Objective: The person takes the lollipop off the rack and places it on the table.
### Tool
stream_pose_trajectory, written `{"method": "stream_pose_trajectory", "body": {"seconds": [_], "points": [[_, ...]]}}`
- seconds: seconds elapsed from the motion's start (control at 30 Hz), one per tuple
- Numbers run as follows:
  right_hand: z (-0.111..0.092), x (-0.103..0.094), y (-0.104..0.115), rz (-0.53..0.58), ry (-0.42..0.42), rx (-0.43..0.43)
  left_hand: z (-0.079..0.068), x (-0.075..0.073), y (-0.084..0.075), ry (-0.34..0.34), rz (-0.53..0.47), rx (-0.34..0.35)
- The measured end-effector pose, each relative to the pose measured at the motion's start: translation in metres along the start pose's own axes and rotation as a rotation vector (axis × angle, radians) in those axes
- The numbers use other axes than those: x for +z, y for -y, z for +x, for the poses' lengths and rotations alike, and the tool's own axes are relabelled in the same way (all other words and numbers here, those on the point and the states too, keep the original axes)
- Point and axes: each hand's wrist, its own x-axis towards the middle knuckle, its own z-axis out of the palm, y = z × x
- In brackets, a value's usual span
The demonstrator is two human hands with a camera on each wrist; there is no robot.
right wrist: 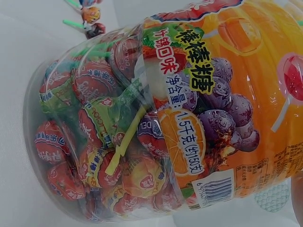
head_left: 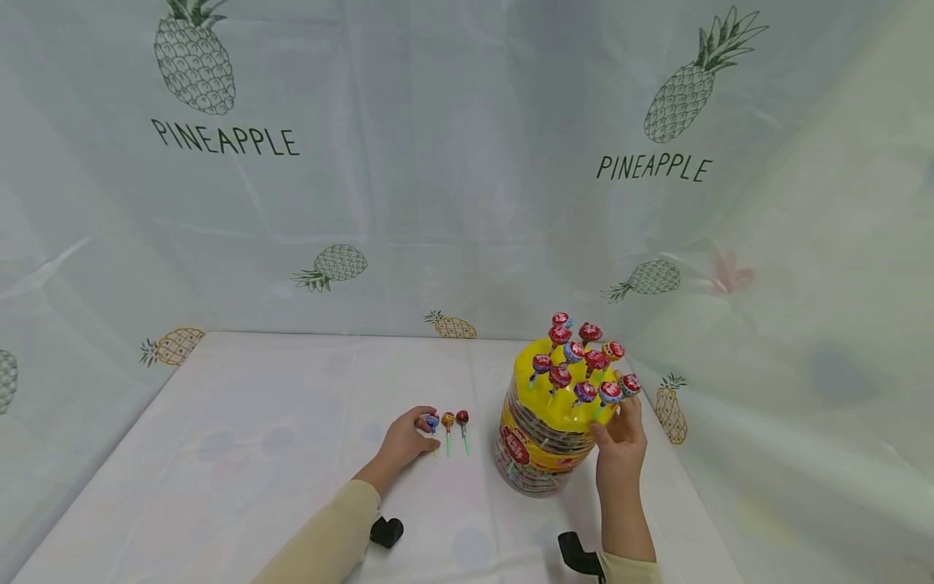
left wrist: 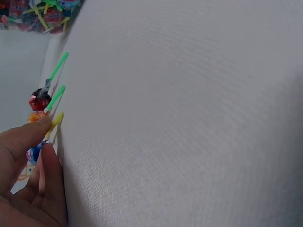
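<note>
My left hand (head_left: 405,438) pinches a blue-wrapped lollipop (left wrist: 34,152) by its yellow stick (left wrist: 56,124), low over the white table. Beside it lie two lollipops with green sticks, one with an orange wrapper (head_left: 448,419) and one dark red (head_left: 462,418). A large clear jar (right wrist: 57,156) full of wrapped lollipops stands to the right, tilted in the head view. Its yellow lid (head_left: 536,401) has several lollipops (head_left: 560,377) standing up from it. My right hand (head_left: 622,438) grips the lid's right edge, thumb in front, other fingers partly hidden behind a lollipop (head_left: 629,384).
The white-covered table (head_left: 292,422) reaches back to a hanging sheet (head_left: 467,162) printed with pineapples. A black wrist mount (head_left: 387,532) sits at the left sleeve and another black piece (head_left: 580,556) at the right sleeve.
</note>
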Motion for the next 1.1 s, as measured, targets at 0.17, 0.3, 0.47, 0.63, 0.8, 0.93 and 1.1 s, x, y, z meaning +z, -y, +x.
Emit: {"method": "stream_pose_trajectory", "body": {"seconds": [0.17, 0.3, 0.47, 0.63, 0.8, 0.93, 1.1], "points": [[0.0, 0.0, 0.001, -0.013, -0.007, 0.012, 0.0, 0.002, 0.001, -0.001, 0.026, 0.026], [0.0, 0.0, 0.0, -0.018, -0.002, 0.016, 0.0, 0.002, 0.0, 0.003, 0.027, 0.035], [0.0, -0.001, 0.0, -0.024, -0.005, 0.018, 0.0, 0.001, 0.0, 0.009, 0.037, 0.04], [0.0, 0.001, 0.002, -0.021, -0.016, 0.022, 0.0, 0.002, 0.0, 0.013, 0.041, 0.026], [0.0, 0.001, 0.002, -0.016, -0.016, 0.024, 0.0, -0.001, 0.0, 0.019, 0.013, 0.003], [0.0, 0.0, 0.002, -0.029, -0.018, 0.032, 0.003, -0.008, -0.006, 0.004, -0.01, -0.026], [-0.001, 0.0, 0.003, -0.039, -0.02, 0.043, 0.004, -0.025, -0.039, -0.017, -0.088, 0.018]]}}
